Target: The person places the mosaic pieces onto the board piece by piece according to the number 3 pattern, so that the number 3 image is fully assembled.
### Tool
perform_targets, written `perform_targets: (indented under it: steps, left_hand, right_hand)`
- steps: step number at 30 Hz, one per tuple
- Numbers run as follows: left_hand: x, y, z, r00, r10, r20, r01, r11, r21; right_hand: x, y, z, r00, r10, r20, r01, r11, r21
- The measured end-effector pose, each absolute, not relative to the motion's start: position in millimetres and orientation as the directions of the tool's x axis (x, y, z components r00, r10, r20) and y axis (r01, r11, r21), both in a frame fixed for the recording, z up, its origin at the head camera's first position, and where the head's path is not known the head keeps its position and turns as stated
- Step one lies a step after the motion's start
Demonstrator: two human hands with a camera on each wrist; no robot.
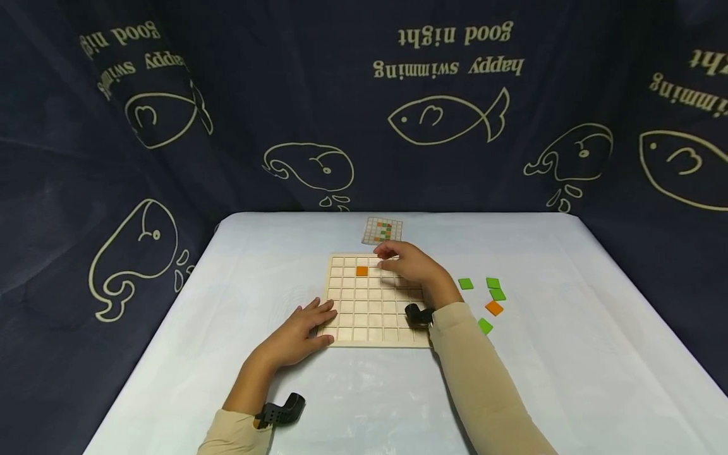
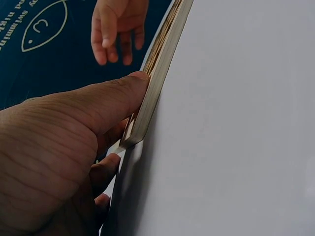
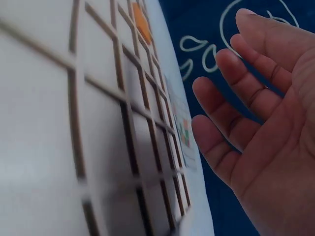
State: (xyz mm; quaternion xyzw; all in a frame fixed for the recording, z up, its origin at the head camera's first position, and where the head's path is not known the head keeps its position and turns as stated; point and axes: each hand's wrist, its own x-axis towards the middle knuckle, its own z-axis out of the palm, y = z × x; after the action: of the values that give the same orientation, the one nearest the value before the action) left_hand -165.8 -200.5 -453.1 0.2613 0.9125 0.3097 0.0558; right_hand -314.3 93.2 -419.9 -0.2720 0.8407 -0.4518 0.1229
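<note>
A wooden grid board (image 1: 375, 308) lies on the table, and one orange square tile (image 1: 361, 271) sits in a cell of its second row from the far edge. My left hand (image 1: 298, 336) rests at the board's near left corner, fingers spread. In the left wrist view the thumb touches the board's edge (image 2: 156, 81), and the other fingers are partly hidden behind it. Over the far part of the board hovers my right hand (image 1: 414, 262). Its fingers (image 3: 236, 76) are loosely bent in the right wrist view, with nothing held between them.
Right of the board lie several loose green tiles (image 1: 466, 284) and an orange tile (image 1: 494, 308). Beyond the far edge is a small card (image 1: 371, 232) printed with a coloured grid pattern. A dark printed curtain (image 1: 364, 170) stands behind the white table (image 1: 569, 354).
</note>
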Motion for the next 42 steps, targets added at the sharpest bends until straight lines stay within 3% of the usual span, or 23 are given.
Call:
perform_targets:
  steps: [25,42]
  left_hand:
    - [-165.0,-200.1,-449.6,-0.856,0.514,0.052,0.440,0.673,0.595]
    - [-165.8,-200.3,-450.2,-0.858,0.510,0.052,0.433,0.667,0.606]
  right_hand:
    - [-286.4,194.7,-403.0,-0.937,-0.348,-0.035,-0.185,0.579,-0.794]
    - [-276.3,242.2,-416.4,-0.946,-0.310,-0.099,-0.140,0.662,-0.736]
